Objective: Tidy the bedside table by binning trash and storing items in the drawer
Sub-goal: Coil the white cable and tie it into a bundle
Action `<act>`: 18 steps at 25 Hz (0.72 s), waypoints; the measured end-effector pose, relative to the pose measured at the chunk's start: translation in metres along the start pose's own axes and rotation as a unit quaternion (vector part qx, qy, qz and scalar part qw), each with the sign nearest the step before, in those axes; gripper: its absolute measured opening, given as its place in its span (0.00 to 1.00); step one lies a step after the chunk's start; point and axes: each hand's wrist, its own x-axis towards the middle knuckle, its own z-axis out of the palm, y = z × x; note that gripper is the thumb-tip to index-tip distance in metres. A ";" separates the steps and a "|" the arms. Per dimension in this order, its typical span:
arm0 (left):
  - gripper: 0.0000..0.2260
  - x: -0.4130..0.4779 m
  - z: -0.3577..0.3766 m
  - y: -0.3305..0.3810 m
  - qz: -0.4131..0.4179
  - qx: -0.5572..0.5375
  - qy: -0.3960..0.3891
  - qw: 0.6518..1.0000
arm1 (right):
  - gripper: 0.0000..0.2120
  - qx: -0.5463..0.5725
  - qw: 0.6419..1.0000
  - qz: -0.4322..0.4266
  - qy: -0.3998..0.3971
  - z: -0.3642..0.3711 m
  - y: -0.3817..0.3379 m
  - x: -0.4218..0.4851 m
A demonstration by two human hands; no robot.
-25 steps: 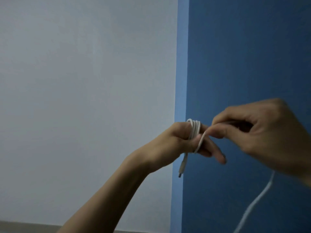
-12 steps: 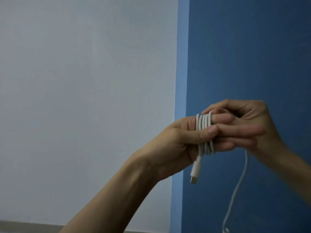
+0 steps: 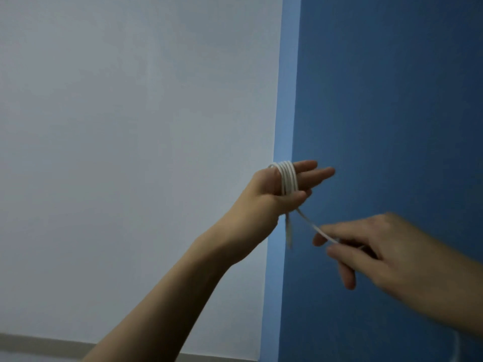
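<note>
**Q:** What are the hands doing?

**A:** The left hand (image 3: pixel 274 192) is raised with its fingers straight, its thumb pinning a coil of white cable (image 3: pixel 287 178) wound round them. The right hand (image 3: pixel 379 254) pinches the free strand, lower and to the right.

**Q:** What has just changed?

**A:** Half a second ago the right hand was up against the left fingers. It has swung down and away, drawing the strand taut below the coil. The connector (image 3: pixel 288 235) dangles, blurred, before the blue wall (image 3: pixel 392 100).

**Q:** And the task?

**A:** Another turn looks due. The cable is likely bound for the drawer, which is out of view.
</note>
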 end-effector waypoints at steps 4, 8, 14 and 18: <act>0.13 -0.007 0.005 -0.006 -0.010 0.084 -0.059 0.995 | 0.15 -0.197 0.966 -0.123 0.116 -0.028 -0.005 0.000; 0.13 -0.013 0.015 -0.002 0.002 0.009 -0.168 0.986 | 0.06 -0.149 0.943 -0.184 0.236 -0.047 0.008 0.023; 0.12 -0.009 0.020 0.014 0.026 -0.132 -0.189 0.973 | 0.08 0.146 0.945 -0.117 0.267 -0.028 0.027 0.040; 0.15 -0.004 0.024 0.020 0.019 -0.172 -0.164 0.971 | 0.11 0.286 0.922 -0.058 0.254 -0.024 0.021 0.046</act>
